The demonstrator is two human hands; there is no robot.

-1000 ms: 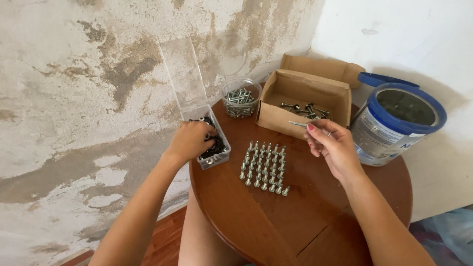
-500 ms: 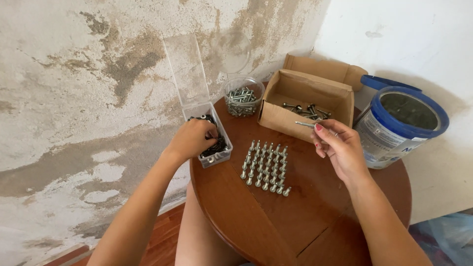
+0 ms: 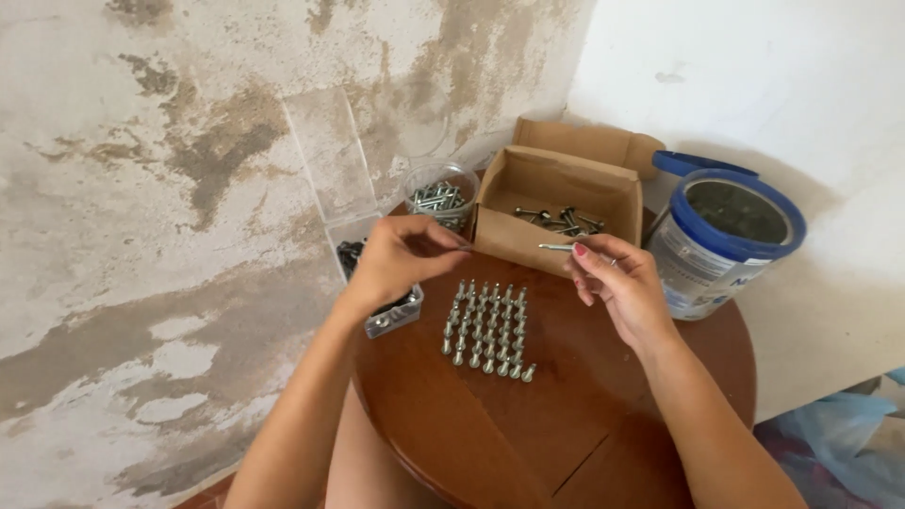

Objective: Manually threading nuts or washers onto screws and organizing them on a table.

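On the round table, at about 10 o'clock, the left hand has lifted out of the clear box, where it was buried half a second ago. Its fingertips are now pinched narrow on something small, probably a nut, though it is too tiny to tell. The right hand, at 2 o'clock, has barely moved and pinches a bolt pointing left toward the other hand, so the two parts are closing on each other. Between the hands stand bolts in rows, roughly thirty-five. At 12 o'clock sit one jar and one carton, both holding loose bolts; one blue-rimmed tin stands at 2 o'clock.
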